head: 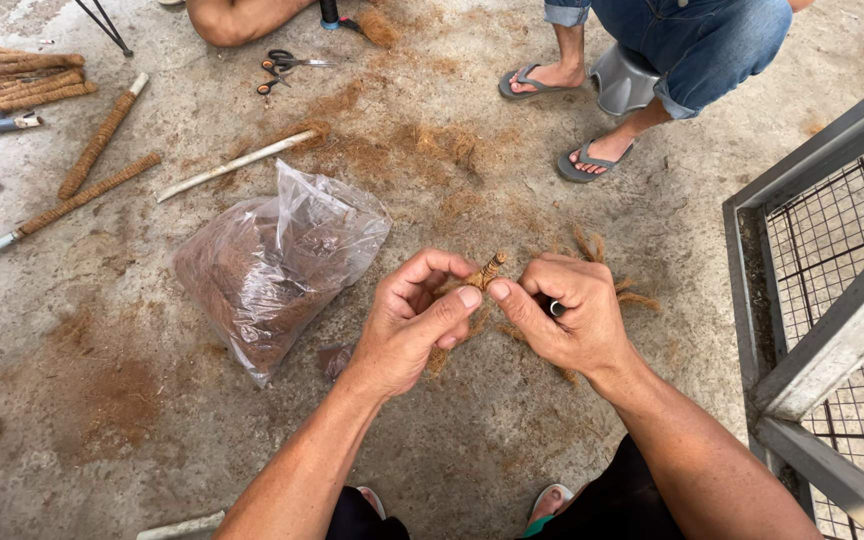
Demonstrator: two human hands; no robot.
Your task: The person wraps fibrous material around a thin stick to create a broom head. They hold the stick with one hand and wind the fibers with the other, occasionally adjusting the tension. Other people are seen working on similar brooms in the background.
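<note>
Both hands meet over the concrete floor [472, 440]. Left hand [414, 320] and right hand [567, 312] pinch a short rope-wound brown coir stick [489, 268] between them; thumb tips almost touch just below it. Fingers of both hands curled tight, closed on the stick and loose fibre. A pale tube end shows inside the right fist.

Loose tan coir strands [612, 285] splay out past the right fingers. Left of the left fingers, near but apart: clear plastic bag of brown coir fibre [272, 265]. Farther beyond it, a bare white pipe with one wrapped end [237, 165], finished coir-wrapped poles [92, 150], orange-handled scissors [282, 68].

Beyond the fingers: another person's feet in grey flip-flops [562, 120], grey stool [622, 82]. Right of the right hand, grey metal mesh frame [832, 300], well apart.
</note>
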